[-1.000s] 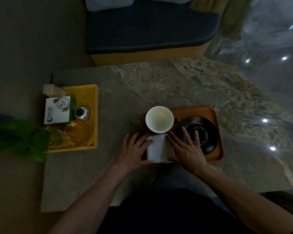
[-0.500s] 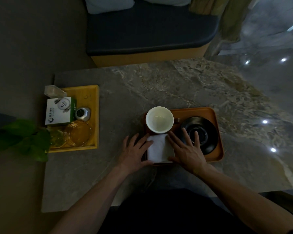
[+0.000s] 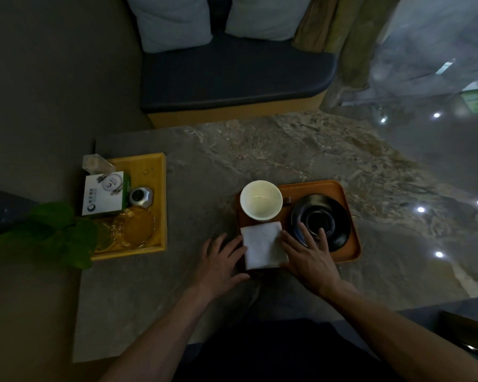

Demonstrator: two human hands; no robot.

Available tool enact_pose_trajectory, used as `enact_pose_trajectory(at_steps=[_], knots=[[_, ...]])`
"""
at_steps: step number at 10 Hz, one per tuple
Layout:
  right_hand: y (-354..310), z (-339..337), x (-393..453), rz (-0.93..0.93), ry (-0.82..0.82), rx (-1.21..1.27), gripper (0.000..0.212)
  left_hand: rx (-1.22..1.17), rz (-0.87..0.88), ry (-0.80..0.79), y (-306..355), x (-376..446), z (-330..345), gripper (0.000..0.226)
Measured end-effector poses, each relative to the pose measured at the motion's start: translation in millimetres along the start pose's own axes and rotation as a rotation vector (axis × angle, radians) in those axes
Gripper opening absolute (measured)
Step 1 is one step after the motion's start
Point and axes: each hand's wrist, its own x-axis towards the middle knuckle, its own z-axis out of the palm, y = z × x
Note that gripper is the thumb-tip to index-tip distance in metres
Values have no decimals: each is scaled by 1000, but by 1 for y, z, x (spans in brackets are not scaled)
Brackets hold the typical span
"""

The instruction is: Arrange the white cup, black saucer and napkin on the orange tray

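I see left hand [image 3: 220,261] and right hand [image 3: 309,257] flat, fingers spread, holding nothing | squaring napkin [image 3: 263,244] at orange tray's [image 3: 312,186] 7 o'clock | white cup [image 3: 261,199] at 10, black saucer [image 3: 322,221] at 3

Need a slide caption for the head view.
Both hands, left hand and right hand, flank the napkin on the orange tray, white cup and black saucer behind.

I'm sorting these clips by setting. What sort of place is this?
Probably a hotel room or lounge sitting area. A marble-look table stands before a cushioned bench with pillows, and a yellow tray holds a small box and glass dish, like guest amenities.
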Motion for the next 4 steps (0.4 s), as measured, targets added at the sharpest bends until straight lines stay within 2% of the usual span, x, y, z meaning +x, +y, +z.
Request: enact_pose_trajectory(at_steps=[2, 4], knots=[[-7, -13, -15, 10, 49, 94, 54, -135, -13, 15, 0, -10, -7, 59], [0, -19, -31, -42, 110, 177, 43, -412, -82, 81, 12, -16, -21, 44]])
